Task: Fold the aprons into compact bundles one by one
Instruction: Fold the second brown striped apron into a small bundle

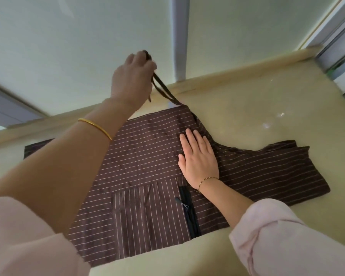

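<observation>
A brown apron (147, 156) with thin white stripes lies spread flat on the glossy beige floor (257, 108). Its front pocket (147, 216) has vertical stripes and a black strip along its right side. My left hand (131, 76) is raised above the apron's far edge and grips the brown neck strap (163, 90), which runs taut down to the bib corner. My right hand (199, 158) lies flat, fingers straight, pressing on the apron's middle. The apron's right side (277, 170) is folded over in layers.
A pale wall (78, 46) with a beige skirting board (237, 66) runs close behind the apron. A grey vertical frame (179, 36) stands at the wall, and a sliding door track (339, 56) sits at the far right. Bare floor extends right and toward me.
</observation>
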Demonstrator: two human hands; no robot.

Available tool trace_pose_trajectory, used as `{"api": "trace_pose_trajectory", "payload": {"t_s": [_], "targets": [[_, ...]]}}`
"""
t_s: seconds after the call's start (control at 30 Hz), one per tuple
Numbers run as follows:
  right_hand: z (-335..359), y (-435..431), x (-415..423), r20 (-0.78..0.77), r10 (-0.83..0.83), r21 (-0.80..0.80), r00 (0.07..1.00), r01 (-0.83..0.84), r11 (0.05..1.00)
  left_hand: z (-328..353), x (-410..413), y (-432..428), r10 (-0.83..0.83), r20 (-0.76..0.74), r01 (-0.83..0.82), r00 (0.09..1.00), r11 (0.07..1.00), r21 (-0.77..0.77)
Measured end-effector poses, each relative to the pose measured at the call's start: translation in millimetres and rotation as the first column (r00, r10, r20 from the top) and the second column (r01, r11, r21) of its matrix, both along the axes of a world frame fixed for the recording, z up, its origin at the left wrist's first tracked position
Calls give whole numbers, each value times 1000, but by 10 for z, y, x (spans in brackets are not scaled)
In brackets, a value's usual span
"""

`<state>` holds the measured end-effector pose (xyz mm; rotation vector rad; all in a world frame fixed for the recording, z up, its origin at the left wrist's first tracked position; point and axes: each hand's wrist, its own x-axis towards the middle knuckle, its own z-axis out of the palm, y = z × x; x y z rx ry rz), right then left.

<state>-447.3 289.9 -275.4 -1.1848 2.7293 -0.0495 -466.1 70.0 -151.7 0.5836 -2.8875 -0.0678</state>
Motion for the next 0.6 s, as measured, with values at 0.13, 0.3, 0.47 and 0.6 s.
{"api": "trace_pose_trajectory", "payload": {"t_s": [0.13, 0.3, 0.47, 0.6], "targets": [[-6, 2, -9, -16, 9, 1, 1000, -9, 1000, -212, 138, -99, 72, 243, -161, 967, 914, 371], [114, -51, -24, 8, 4, -36, 1000, -4, 999, -372, 211, -91, 145, 176, -222, 974, 780, 585], [424, -524, -328, 89, -5, -208, 996, 23, 978, -388, 187, -228, 235, 272, -355, 933, 728, 587], [419, -998, -577, 176, 8, -234, 984, 35, 972, -311, 215, -260, 348, 139, -330, 927, 583, 742]]}}
